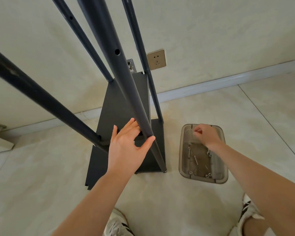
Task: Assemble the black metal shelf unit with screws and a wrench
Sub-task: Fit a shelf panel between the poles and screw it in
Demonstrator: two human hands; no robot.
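Pale glossy tiled floor [160,198] fills the lower view, meeting a cream wall [211,31] with a white skirting board [211,82] from nine to three o'clock. A beige wall socket [156,59] sits near twelve o'clock. The black metal shelf unit [124,106] stands at centre against the wall, four dark round posts rising toward me from its flat panels. At four o'clock from it, well apart, lies a clear smoky plastic tray [218,174] with silver screws [189,149] scattered inside. My left hand [128,143] wraps the nearest post [126,82], thumb curled around one side, fingers behind. My right hand [206,134] hovers over the tray's far end, fingertips pinched narrow; what they hold, I cannot tell. My white striped sneakers [250,210] show at six o'clock.
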